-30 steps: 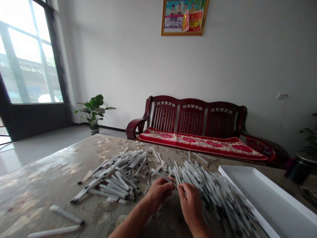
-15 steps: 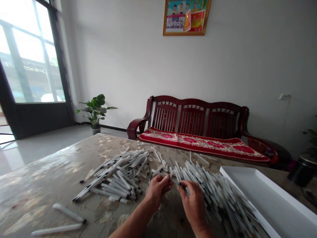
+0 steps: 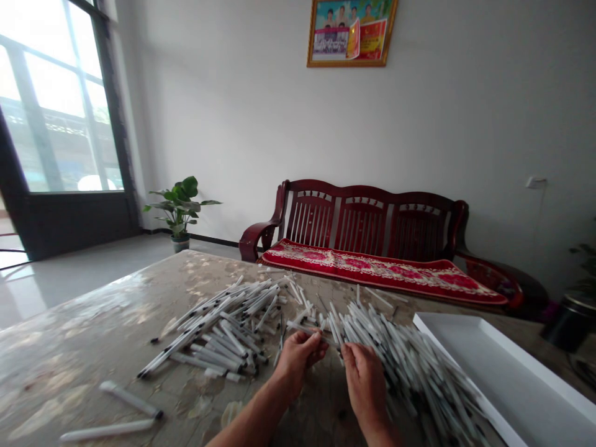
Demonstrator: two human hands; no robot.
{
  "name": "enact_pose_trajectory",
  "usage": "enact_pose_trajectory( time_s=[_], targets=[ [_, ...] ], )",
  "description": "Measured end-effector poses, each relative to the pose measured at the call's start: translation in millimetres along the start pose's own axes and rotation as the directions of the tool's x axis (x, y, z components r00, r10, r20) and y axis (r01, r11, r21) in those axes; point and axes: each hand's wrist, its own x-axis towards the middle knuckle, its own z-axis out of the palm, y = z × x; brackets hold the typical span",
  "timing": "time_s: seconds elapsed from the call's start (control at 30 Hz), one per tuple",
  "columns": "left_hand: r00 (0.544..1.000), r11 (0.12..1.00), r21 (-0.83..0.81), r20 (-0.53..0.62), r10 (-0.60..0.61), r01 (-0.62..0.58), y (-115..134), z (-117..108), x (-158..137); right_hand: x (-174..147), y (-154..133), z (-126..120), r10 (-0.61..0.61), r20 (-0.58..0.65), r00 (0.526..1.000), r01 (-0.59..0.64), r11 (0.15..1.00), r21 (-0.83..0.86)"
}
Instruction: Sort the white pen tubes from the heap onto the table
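1. One pen is above the table, stretched between the two hands; its pale barrel extends beyond the left fingers, away from the person.
2. The left hand has its thumb and fingers closed around the middle part of this pen.
3. The right hand pinches with thumb and finger, without visible opening, at the dark end of the same pen; the exact contact is small and blurred.
4. Between the fingertips of both hands, a thin piece of the pen is visible.
5. To the left of the hands lies a pile of white pens, and to the right, just beside the right hand, a bigger heap.
6. Two loose pens lie apart, at the near left of the patterned table.
7. A white tray stands to the right of the bigger heap.
8. Behind the table is a wooden bench with a red cloth.
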Motion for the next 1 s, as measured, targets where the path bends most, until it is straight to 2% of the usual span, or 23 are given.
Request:
enact_pose_trajectory(
  time_s=[0.27,0.47,0.8,0.87,1.0],
  targets=[
    [1.000,1.000,-0.008,-0.014,-0.001,0.001,-1.6,-1.6,1.2,-0.4,3.9,1.1,-0.014,-0.035,0.999,0.016,0.999,0.047],
    [1.000,1.000,0.003,-0.001,0.002,-0.002,-2.5,-1.6,0.4,0.1,6.0,2.5,0.016,0.021,1.000,-0.016,1.000,0.002],
    [0.999,1.000,0.011,-0.041,0.010,-0.009,-4.2,0.8,-0.3,1.9,1.0,1.0,-0.130,-0.090,0.987,0.132,0.991,0.013],
    [0.999,1.000,-0.002,-0.041,0.005,-0.005,-3.3,1.0,0.1,1.0,1.7,1.4,-0.112,-0.082,0.990,0.115,0.993,0.028],
    [1.000,1.000,-0.012,-0.027,0.013,-0.013,-2.0,0.3,1.3,-1.7,5.8,3.5,0.023,-0.036,0.999,-0.021,0.998,0.060]
  ],
)
